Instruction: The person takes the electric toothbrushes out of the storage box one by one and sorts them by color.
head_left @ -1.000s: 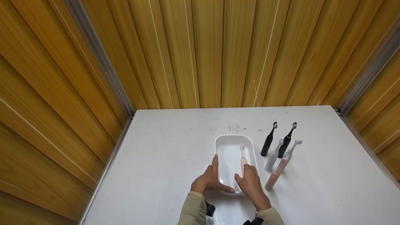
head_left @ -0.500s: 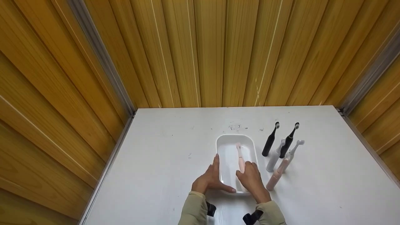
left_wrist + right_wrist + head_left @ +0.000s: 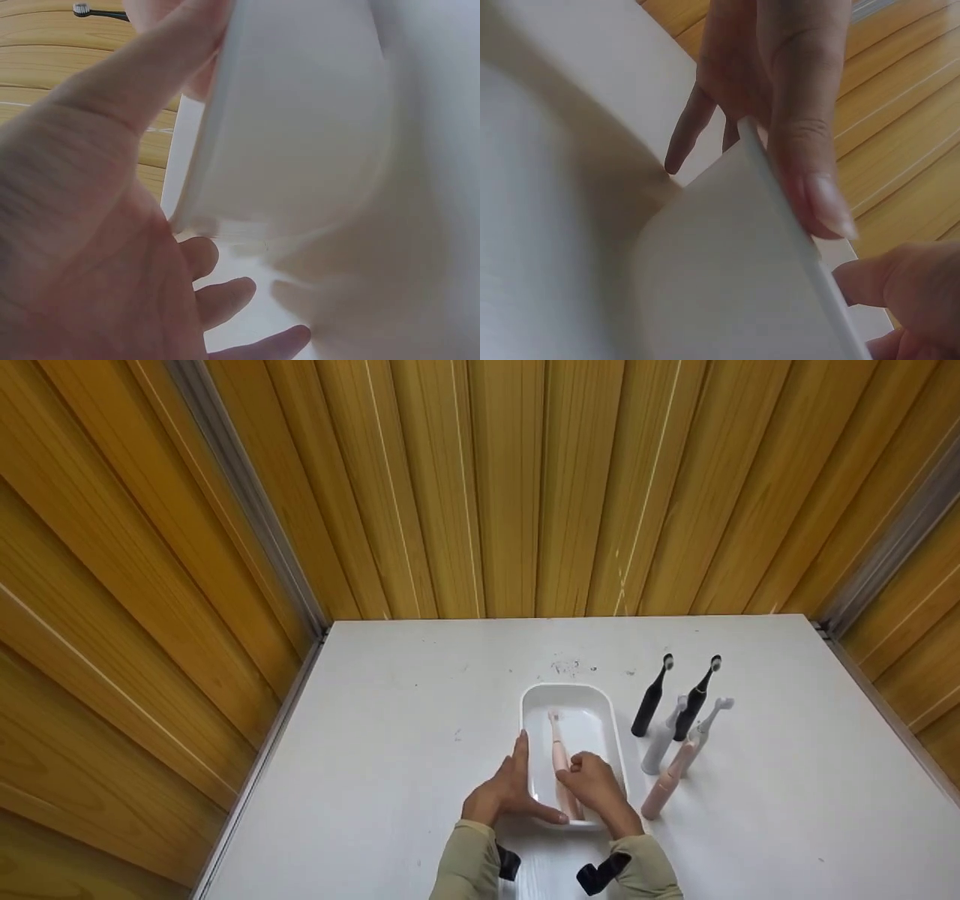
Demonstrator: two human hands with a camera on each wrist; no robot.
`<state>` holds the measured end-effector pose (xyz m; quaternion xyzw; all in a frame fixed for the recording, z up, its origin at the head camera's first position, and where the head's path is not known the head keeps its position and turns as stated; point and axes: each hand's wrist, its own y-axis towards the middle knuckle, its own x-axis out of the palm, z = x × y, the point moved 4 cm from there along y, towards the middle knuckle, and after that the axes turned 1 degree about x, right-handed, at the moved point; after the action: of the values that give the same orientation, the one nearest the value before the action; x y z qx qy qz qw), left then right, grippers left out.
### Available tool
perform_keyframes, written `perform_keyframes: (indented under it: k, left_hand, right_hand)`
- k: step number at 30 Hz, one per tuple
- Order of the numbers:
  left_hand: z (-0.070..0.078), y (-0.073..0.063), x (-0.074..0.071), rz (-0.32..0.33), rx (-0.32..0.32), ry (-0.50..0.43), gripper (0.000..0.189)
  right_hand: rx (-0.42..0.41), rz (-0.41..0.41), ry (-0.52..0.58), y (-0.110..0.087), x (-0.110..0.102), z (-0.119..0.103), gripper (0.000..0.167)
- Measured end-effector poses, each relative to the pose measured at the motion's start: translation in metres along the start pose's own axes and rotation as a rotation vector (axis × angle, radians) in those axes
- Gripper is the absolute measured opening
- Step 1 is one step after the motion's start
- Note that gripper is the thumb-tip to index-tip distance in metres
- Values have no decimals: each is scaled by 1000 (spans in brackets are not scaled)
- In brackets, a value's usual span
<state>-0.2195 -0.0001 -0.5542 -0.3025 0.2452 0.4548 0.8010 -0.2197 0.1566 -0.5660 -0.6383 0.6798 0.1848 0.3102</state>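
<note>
A white plastic tray [image 3: 529, 697] stands on the white table. My left hand [image 3: 506, 789] spans its near left corner, thumb over the near rim, fingers spread along the outside of the left wall. In the left wrist view those fingers [image 3: 225, 304] are fairly straight below the rim. A pale pink electric toothbrush [image 3: 559, 754] lies lengthwise inside the tray, head to the far side. My right hand [image 3: 596, 786] reaches in over the near right part, fingers curled, thumb tip overlapping the handle. In the right wrist view the rim [image 3: 810, 259] hides part of my right hand [image 3: 922, 296].
Several electric toothbrushes stand upright right of the tray: a black one [image 3: 649, 705], another black one [image 3: 691, 712], white ones and a pink one [image 3: 664, 787]. A black wrist camera [image 3: 600, 875] sits at my right cuff. Wood-look panels [image 3: 510, 487] wall the table's back and sides.
The pink toothbrush's head has swung left across the tray, and its handle now lies farther left. My right fingers have curled in more. My left hand stays at the corner.
</note>
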Motion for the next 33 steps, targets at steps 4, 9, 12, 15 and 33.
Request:
perform_keyframes:
  k: [4,9,12,15,33]
  left_hand:
    - [1,-1,0,-4,-14,-5,142]
    - [1,-2,0,-9,-23,-4,142]
    - [0,-1,0,-17,-14,-9,141]
    - [0,-1,0,-20,-3,-17,140]
    - [-1,-2,-1,-21,-24,-28,140]
  right_hand:
    - [5,-21,72,1,6,-2,40]
    - [50,-53,174,0,13,-3,38]
    - [67,-79,260,0,17,-3,35]
    - [83,-97,338,1,20,-3,32]
    - [54,-139,385,-1,23,-5,25]
